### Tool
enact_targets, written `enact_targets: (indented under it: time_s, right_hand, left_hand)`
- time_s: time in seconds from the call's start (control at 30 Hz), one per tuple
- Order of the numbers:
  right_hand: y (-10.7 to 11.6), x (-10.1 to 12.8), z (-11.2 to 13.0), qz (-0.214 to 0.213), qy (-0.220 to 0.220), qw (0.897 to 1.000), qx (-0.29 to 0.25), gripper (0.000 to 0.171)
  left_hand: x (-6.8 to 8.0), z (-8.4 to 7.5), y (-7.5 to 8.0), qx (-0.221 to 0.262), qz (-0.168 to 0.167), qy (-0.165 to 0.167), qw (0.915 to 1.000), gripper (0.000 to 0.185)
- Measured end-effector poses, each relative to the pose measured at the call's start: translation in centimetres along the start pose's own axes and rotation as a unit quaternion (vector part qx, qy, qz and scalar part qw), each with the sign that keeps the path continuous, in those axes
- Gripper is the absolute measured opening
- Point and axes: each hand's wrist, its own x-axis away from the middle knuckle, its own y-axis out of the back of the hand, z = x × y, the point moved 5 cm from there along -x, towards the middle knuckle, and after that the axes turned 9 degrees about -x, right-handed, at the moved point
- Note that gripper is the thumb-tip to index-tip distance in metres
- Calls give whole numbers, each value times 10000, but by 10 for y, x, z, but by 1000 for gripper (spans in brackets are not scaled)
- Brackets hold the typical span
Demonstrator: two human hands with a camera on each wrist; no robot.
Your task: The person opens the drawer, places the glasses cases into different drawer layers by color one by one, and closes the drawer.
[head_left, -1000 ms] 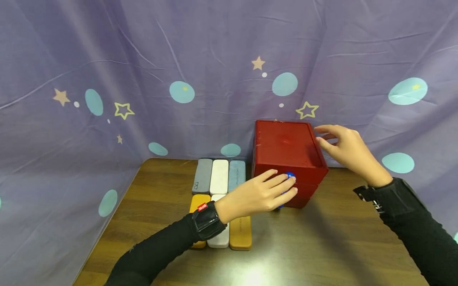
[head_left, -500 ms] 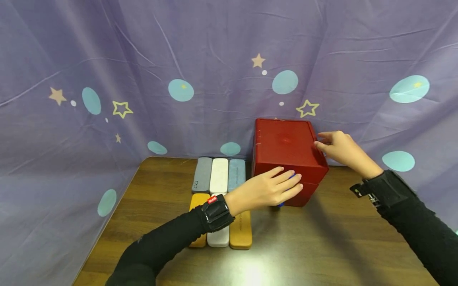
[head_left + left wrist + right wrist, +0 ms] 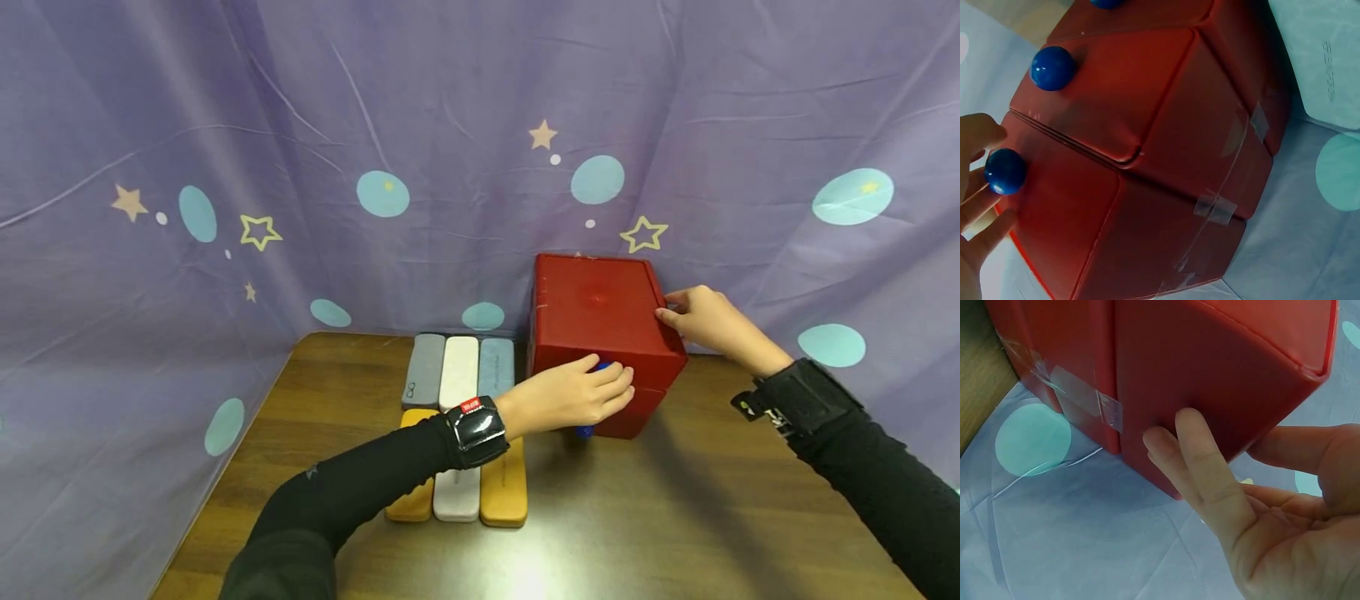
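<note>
A red drawer cabinet (image 3: pixel 600 304) with round blue knobs stands at the back of the table. My left hand (image 3: pixel 573 397) is at its front, with fingers about the uppermost blue knob (image 3: pixel 1005 171) in the left wrist view. Lower on the front, another blue knob (image 3: pixel 1052 68) sits on the middle drawer, free of the hand. My right hand (image 3: pixel 716 321) is at the cabinet's upper right edge. In the right wrist view, two nearly straight fingers (image 3: pixel 1200 447) touch the red side wall, while the thumb reaches round to the top.
Left of the cabinet, several oblong cases lie in two rows, among them a grey case (image 3: pixel 426 371), a white case (image 3: pixel 460 372) and a yellow case (image 3: pixel 504 492). A purple patterned cloth (image 3: pixel 450 100) hangs behind the wooden table (image 3: pixel 637 525). Clear tape (image 3: pixel 1215 209) crosses the cabinet's side.
My right hand has moved down onto the cabinet's right edge. My left hand has shifted slightly right, its fingers closing about the top knob. The cabinet has stayed in place.
</note>
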Motion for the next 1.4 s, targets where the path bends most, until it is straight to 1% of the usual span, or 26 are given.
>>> enact_targets:
  time_s: [0.1, 0.17, 0.23, 0.33, 0.43, 0.47, 0.6, 0.77, 0.97, 1.13, 1.3, 1.4]
  right_hand:
    - [-1, 0, 0, -26, 20, 10000, 14, 46]
    - [-2, 0, 1, -16, 6, 10000, 14, 45]
    - [-2, 0, 0, 44, -76, 9999, -69, 46]
    - [-2, 0, -3, 191, -202, 9990, -338, 45]
    - [-2, 0, -5, 411, -301, 9959, -754, 45]
    - [-2, 0, -5, 472, -317, 9947, -855, 45]
    - [-3, 1, -5, 633, -406, 9909, -1116, 44]
    - [-4, 1, -6, 642, -439, 9908, -1104, 44]
    - [-5, 1, -8, 583, -454, 9927, -951, 44]
    - [-5, 1, -9, 585, -485, 9926, -944, 47]
    - [-5, 1, -10, 583, -521, 9922, -976, 49]
    - [-5, 1, -10, 571, -493, 9922, -989, 48]
  left_hand:
    - [-3, 0, -5, -161, 133, -127, 9997, 44]
    - [-4, 0, -6, -223, 114, -154, 9996, 44]
    - [-5, 0, -9, -226, 38, -178, 9996, 44]
    - [-5, 1, -8, -276, -132, -168, 9994, 45]
    - [-6, 3, -8, -340, -292, -218, 9988, 48]
    - [-6, 4, -5, -368, -343, -223, 9985, 48]
    - [-7, 5, -7, -403, -532, -293, 9973, 49]
    - [-8, 5, -8, -325, -669, -263, 9969, 48]
    - [-9, 3, -6, -253, -650, -234, 9973, 48]
    - [-8, -1, 0, -231, -686, -273, 9970, 48]
    - [-6, -6, 9, -174, -854, -207, 9960, 48]
    - [-4, -9, 15, -255, -954, -187, 9949, 48]
